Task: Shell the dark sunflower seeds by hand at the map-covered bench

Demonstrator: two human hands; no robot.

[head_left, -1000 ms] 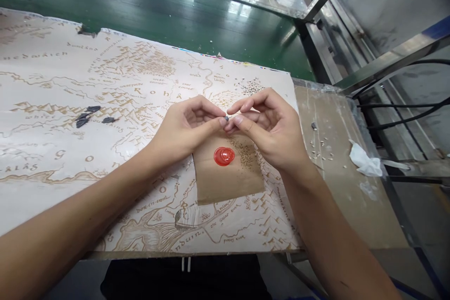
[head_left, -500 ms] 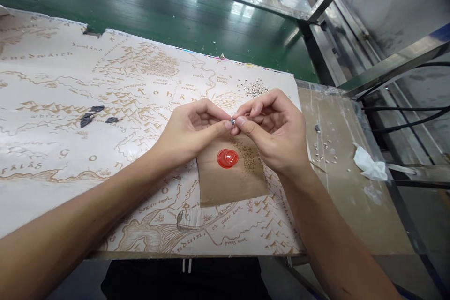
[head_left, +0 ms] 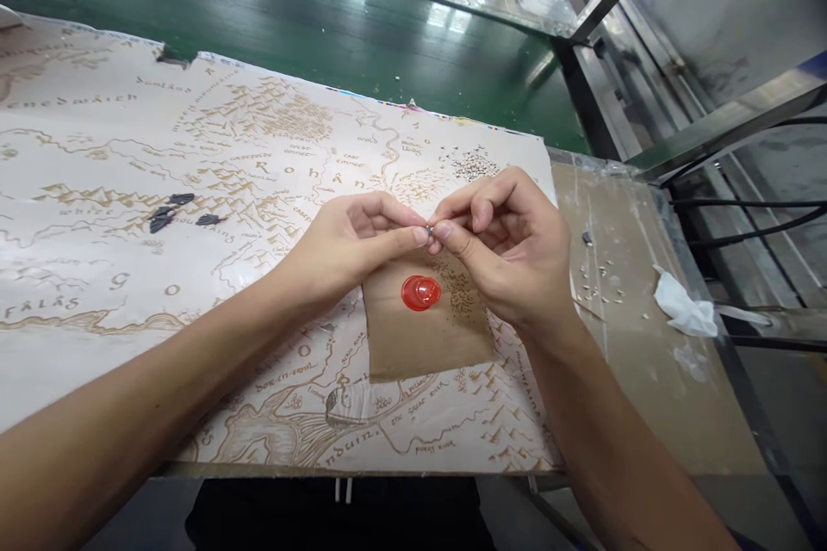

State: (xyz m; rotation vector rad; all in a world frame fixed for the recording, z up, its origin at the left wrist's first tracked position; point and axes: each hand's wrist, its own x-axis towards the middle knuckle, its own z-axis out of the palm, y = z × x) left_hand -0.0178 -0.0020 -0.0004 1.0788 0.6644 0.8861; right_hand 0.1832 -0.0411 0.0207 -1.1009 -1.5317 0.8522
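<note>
My left hand (head_left: 352, 241) and my right hand (head_left: 510, 245) meet fingertip to fingertip above the table. Both pinch a tiny grey metal part (head_left: 428, 230) between thumb and forefinger. Just below the fingers a small red cap (head_left: 420, 292) lies on a brown piece of cardboard (head_left: 423, 336). A scatter of tiny light-coloured parts (head_left: 476, 164) lies beyond my right hand on the map-printed sheet (head_left: 194, 189). More tiny parts (head_left: 460, 288) lie on the cardboard next to the red cap.
Three small dark parts (head_left: 174, 213) lie on the sheet at the left. A crumpled white tissue (head_left: 685, 310) and loose bits (head_left: 600, 280) sit on the bare board at the right. A green belt (head_left: 290, 17) runs behind; metal frame and black cables stand to the right.
Both hands stay pinched together on the tiny part; the right fingers have curled in tighter. The view has shifted slightly.
</note>
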